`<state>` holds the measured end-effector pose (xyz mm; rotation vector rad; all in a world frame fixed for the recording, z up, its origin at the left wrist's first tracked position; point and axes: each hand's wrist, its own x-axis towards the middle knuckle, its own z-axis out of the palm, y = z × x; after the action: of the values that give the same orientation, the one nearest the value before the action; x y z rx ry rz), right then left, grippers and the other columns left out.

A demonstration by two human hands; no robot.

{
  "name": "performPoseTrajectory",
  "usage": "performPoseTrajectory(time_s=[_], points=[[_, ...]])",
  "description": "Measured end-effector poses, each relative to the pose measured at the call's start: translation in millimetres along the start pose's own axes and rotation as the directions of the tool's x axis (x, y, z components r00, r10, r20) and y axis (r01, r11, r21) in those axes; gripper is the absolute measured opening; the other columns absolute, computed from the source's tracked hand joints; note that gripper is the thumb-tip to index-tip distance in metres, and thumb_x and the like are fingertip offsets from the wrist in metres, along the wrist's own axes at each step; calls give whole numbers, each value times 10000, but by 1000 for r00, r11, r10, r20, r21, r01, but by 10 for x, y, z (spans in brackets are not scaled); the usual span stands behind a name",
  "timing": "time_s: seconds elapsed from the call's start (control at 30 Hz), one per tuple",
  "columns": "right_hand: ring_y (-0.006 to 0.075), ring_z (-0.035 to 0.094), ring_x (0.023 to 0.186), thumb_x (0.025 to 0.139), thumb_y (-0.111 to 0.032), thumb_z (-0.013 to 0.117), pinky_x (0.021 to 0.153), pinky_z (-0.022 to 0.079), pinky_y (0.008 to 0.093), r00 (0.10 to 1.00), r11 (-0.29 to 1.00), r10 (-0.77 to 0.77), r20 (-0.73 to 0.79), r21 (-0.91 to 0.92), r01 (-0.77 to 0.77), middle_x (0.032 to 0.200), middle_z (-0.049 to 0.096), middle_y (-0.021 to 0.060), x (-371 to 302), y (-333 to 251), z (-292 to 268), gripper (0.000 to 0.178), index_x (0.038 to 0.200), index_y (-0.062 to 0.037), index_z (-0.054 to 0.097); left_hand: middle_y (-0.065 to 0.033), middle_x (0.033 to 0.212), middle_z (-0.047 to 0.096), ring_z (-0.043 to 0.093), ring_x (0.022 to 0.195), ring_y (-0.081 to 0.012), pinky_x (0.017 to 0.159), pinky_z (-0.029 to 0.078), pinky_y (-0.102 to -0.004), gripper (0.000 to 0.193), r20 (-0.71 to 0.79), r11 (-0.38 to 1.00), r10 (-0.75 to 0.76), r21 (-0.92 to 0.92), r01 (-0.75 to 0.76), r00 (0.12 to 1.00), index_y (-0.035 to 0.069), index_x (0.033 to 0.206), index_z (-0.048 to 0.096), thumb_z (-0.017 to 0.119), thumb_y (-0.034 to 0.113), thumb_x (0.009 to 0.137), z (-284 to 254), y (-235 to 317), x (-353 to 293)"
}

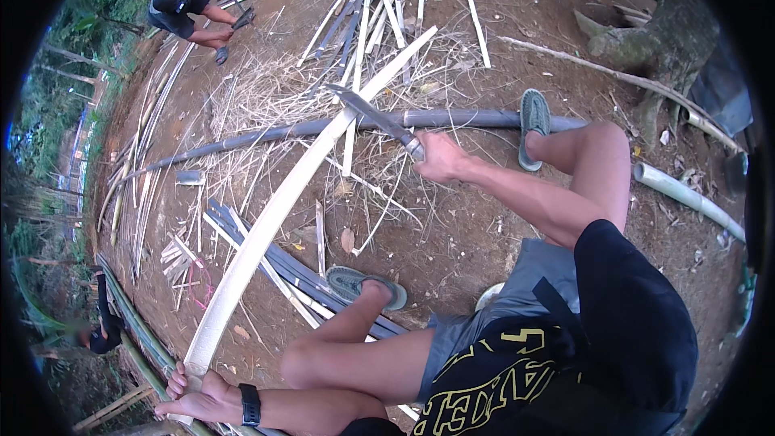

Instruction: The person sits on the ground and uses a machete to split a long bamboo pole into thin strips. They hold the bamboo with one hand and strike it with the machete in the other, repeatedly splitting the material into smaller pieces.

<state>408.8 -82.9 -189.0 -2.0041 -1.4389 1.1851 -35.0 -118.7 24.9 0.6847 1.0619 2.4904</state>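
A long, pale split bamboo strip (260, 236) slants from the lower left up to the top middle. My left hand (208, 398), wearing a dark watch, is closed around its near end. The fingers of my right hand (442, 158) wrap the handle of a machete (378, 116). Its dark blade crosses over the strip near the strip's far part; whether it cuts in or only rests there I cannot tell. Beneath the strip runs a dark bamboo pole (282, 132), lying crosswise on the ground under the crossing.
Pale shavings (266, 85) and several bamboo slats (387, 0) litter the far ground. Dark strips (299, 270) lie by my left sandal (363, 287). At the far left a person (182, 4) bends with a tool; another person (105, 327) is at the left edge. A tree trunk (670, 40) stands right.
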Motion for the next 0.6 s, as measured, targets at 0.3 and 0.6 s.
performPoseTrajectory(time_s=[0.3, 0.6], points=[[265, 620, 598, 703, -3, 553, 570, 565, 396, 951, 957, -279, 134, -36, 286, 701, 564, 127, -132, -156, 582, 337, 1037, -36, 515, -43, 678, 352, 376, 668, -211, 770, 427, -406, 539, 199, 975, -167, -115, 192, 966, 104, 713, 352, 217, 514, 1037, -452, 5, 351], [239, 605, 526, 723, -19, 532, 442, 533, 393, 877, 873, -446, 180, -130, 471, 648, 565, 109, -530, -666, 726, 335, 1058, -29, 537, -48, 624, 335, 338, 596, -204, 656, 383, -390, 609, 125, 976, -133, -155, 151, 983, 111, 687, 360, 144, 576, 1015, -489, -235, 328]])
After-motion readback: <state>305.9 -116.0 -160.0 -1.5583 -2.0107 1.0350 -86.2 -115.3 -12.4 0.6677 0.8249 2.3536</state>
